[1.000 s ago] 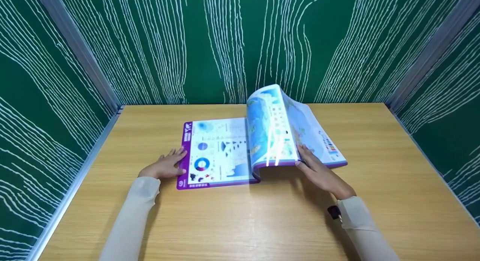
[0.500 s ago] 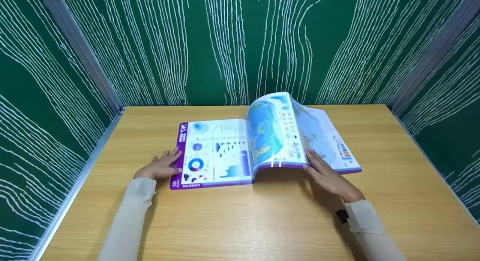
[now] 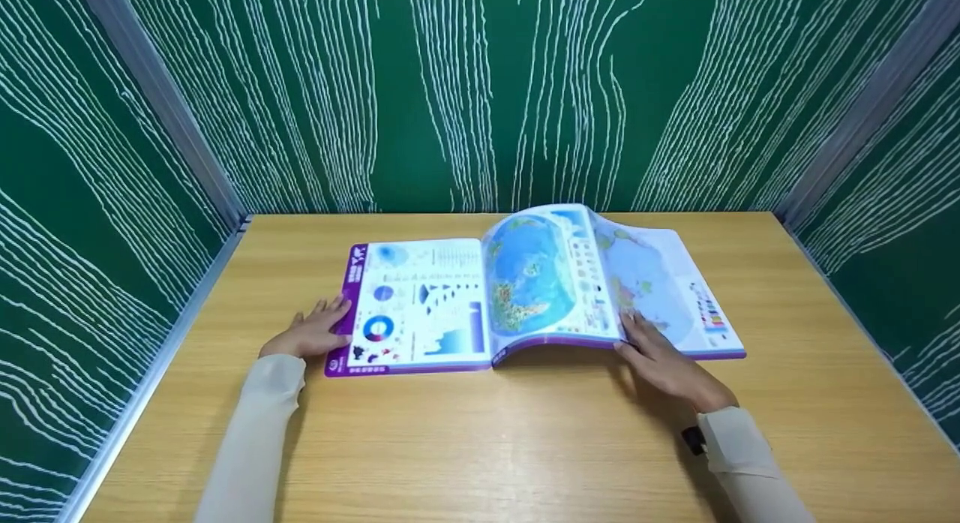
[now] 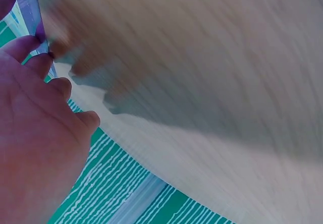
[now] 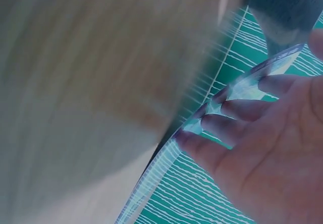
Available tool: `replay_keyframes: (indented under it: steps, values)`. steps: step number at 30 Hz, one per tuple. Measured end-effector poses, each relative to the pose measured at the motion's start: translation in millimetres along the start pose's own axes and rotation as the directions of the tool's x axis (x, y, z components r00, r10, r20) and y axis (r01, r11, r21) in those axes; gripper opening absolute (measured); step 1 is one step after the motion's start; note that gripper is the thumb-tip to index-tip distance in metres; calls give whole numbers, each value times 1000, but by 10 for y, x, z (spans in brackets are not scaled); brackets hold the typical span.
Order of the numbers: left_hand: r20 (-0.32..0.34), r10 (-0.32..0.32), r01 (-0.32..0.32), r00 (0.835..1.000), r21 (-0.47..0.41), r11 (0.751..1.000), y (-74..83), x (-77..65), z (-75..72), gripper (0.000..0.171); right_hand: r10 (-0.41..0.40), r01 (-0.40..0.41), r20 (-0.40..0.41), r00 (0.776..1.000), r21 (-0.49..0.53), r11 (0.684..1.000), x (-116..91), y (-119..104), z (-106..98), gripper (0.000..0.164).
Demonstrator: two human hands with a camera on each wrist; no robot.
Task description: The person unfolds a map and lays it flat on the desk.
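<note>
A large map booklet (image 3: 420, 305) with purple borders lies open on the wooden table. Charts cover its left page; a leaf (image 3: 532, 275) with a blue oval map arches up from the fold. Further right, a second map page (image 3: 652, 283) spreads out flat. My left hand (image 3: 309, 334) rests with spread fingers on the purple left border. At the raised leaf's lower right edge, my right hand (image 3: 671, 362) holds the leaf between thumb and fingers. The right wrist view shows the fingers (image 5: 237, 118) along the sheet's edge, the thumb only partly in frame.
The wooden table (image 3: 480, 448) extends on all sides of the booklet. Green walls (image 3: 427, 133) with white wavy lines stand at the back and both sides, joined by grey corner posts (image 3: 855, 110).
The right hand has moved right and toward me, and the arched leaf has come down lower and flatter. The booklet has spread wider, its left border shifting left with the left hand.
</note>
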State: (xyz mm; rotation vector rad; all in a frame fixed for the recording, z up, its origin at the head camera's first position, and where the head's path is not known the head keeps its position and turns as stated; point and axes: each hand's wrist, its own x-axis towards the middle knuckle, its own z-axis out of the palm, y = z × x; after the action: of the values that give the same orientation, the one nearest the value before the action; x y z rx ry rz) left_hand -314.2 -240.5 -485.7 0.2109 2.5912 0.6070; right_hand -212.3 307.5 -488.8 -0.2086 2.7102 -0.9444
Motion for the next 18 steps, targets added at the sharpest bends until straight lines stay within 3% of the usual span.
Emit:
replay_keyframes:
  steps: [7, 13, 18]
  values:
    - [-5, -9, 9, 1000, -11, 1000, -61, 4, -26, 75, 46, -45, 24, 999, -65, 997, -16, 15, -1, 78]
    - [-17, 19, -19, 1000, -6, 1000, -125, -18, -47, 69, 33, -30, 35, 999, -106, 994, -33, 29, 20, 79]
    - [-21, -13, 13, 1000, -28, 1000, -172, -49, -64, 69, 18, -10, 37, 999, -194, 981, -21, 8, 46, 80]
